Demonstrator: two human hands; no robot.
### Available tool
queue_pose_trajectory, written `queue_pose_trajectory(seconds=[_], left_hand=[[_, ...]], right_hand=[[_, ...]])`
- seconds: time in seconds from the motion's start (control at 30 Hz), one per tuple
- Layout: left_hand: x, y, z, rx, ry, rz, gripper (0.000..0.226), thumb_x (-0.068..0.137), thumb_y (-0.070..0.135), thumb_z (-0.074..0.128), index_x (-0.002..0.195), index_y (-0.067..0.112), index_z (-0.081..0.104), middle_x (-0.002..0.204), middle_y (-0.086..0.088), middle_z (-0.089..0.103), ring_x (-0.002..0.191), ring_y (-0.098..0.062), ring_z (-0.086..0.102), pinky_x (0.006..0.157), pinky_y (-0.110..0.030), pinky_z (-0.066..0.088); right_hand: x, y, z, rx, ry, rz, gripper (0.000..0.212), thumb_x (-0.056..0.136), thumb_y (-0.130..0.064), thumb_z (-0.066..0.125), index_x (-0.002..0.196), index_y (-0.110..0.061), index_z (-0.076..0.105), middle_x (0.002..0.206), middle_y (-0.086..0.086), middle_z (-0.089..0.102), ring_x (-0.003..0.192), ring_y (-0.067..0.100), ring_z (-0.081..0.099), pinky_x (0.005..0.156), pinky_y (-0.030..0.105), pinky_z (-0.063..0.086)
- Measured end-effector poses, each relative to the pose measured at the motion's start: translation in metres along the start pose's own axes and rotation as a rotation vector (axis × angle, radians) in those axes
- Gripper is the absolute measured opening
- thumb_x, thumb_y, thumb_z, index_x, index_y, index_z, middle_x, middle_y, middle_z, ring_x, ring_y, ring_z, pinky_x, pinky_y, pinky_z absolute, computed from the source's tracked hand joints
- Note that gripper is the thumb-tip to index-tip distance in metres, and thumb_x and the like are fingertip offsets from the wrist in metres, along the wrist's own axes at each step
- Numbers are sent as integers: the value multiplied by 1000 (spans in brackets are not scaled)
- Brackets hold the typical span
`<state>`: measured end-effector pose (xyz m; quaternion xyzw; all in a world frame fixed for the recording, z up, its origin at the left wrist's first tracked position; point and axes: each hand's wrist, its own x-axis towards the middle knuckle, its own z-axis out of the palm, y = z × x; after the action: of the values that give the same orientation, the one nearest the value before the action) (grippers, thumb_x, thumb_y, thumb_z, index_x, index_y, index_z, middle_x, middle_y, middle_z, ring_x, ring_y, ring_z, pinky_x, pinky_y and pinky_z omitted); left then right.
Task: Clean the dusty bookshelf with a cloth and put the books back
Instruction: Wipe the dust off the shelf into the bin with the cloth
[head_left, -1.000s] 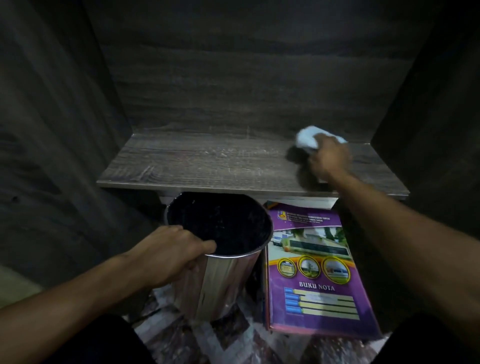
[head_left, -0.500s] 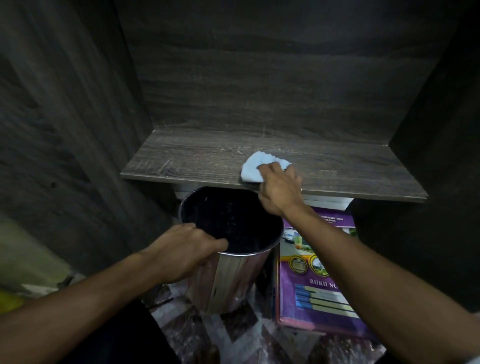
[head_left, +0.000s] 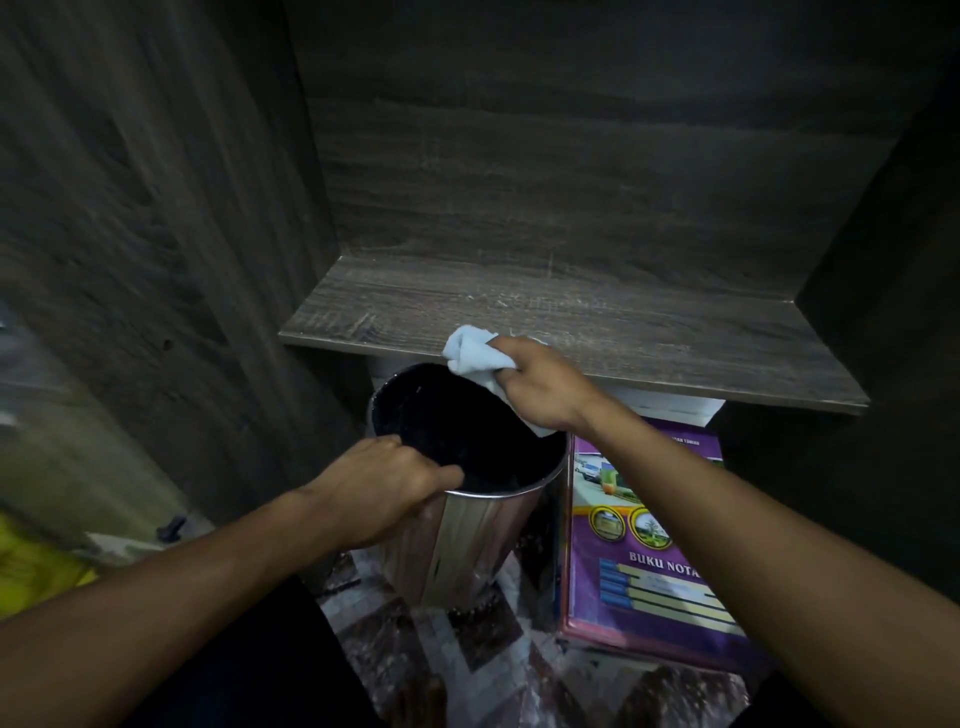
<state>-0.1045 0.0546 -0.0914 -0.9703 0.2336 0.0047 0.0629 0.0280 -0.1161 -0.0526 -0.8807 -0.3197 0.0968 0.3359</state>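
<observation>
Holding the cloth (head_left: 475, 356) bunched, my right hand (head_left: 545, 387) sits over the bin (head_left: 467, 519), just off the shelf (head_left: 597, 332) edge. My left hand (head_left: 382, 491) grips the bin's near rim.

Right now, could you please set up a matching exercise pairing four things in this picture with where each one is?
Things:
1. white cloth
2. shiny metal bin
3. purple notebook
4. dark wooden shelf board

Places:
A. flat on the tiled floor
B. gripped at the rim by the left hand
C. bunched in the right hand
D. bare, behind the bin

Pairs: 1-C, 2-B, 3-A, 4-D
</observation>
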Motion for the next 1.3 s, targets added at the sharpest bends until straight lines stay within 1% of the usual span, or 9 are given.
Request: queue_pose_trajectory(seconds=[0.1, 0.4, 0.57, 0.63, 0.77, 0.9, 1.0, 1.1, 1.3], left_hand=[[2, 2, -1, 19, -35, -36, 7, 93, 25, 48, 99, 26, 46, 96, -3, 68, 93, -30, 64, 71, -33, 34], [7, 4, 19, 38, -52, -107, 10, 97, 28, 44, 107, 28, 44, 100, -4, 68, 94, -31, 63, 74, -35, 40], [18, 4, 34, -11, -81, -180, 10, 95, 22, 47, 103, 27, 45, 98, -5, 67, 90, -32, 61, 78, -37, 46], [26, 7, 42, -2, -106, -212, 11, 94, 21, 48, 104, 27, 46, 100, -5, 67, 91, -32, 61, 79, -36, 45], [41, 19, 53, 80, -107, -279, 27, 95, 14, 45, 120, 26, 46, 109, -7, 67, 99, -33, 60, 71, -33, 29], [46, 27, 71, 64, -59, -353, 36, 96, 16, 45, 130, 27, 47, 111, -9, 68, 102, -34, 63, 79, -35, 42], [43, 29, 91, 7, -26, -400, 38, 90, 12, 53, 126, 25, 54, 99, -9, 71, 91, -34, 67, 78, -35, 48], [41, 35, 98, 67, -33, -445, 36, 64, 20, 81, 95, 29, 66, 68, -1, 70, 63, -23, 68, 59, -27, 48], [34, 45, 128, -34, -116, -496, 31, 85, 18, 56, 116, 23, 53, 104, -5, 71, 99, -30, 65, 86, -34, 41]], right_hand=[[-3, -8, -7, 91, 32, 54, 22, 96, -12, 44, 107, -22, 60, 107, 0, 65, 98, 19, 59, 77, 31, 44], [-13, -4, -13, 251, 159, 188, 39, 101, -21, 41, 139, -18, 50, 131, 3, 59, 116, 21, 55, 89, 30, 40], [-14, 5, -10, 564, 208, 294, 37, 99, -24, 47, 136, -20, 54, 127, 2, 64, 114, 21, 61, 103, 43, 47], [-16, 9, -8, 754, 200, 355, 34, 100, -21, 49, 133, -17, 57, 119, 4, 68, 107, 23, 65, 99, 44, 51], [-25, 20, -4, 1036, 150, 419, 19, 102, -11, 48, 114, -10, 63, 100, 8, 72, 88, 23, 70, 71, 33, 57], [-34, 31, -1, 1174, 149, 455, 23, 102, -9, 47, 120, -1, 59, 92, 11, 71, 67, 17, 70, 50, 24, 51], [-40, 39, -2, 1228, 161, 471, 29, 102, -9, 49, 128, 1, 57, 105, 15, 72, 79, 21, 73, 57, 26, 55], [-46, 42, -5, 1243, 160, 473, 29, 101, -7, 51, 127, 5, 57, 95, 14, 72, 70, 19, 72, 52, 25, 53], [-55, 44, -6, 1257, 164, 479, 13, 100, -7, 52, 104, 0, 63, 73, 6, 73, 59, 14, 69, 47, 22, 50]])
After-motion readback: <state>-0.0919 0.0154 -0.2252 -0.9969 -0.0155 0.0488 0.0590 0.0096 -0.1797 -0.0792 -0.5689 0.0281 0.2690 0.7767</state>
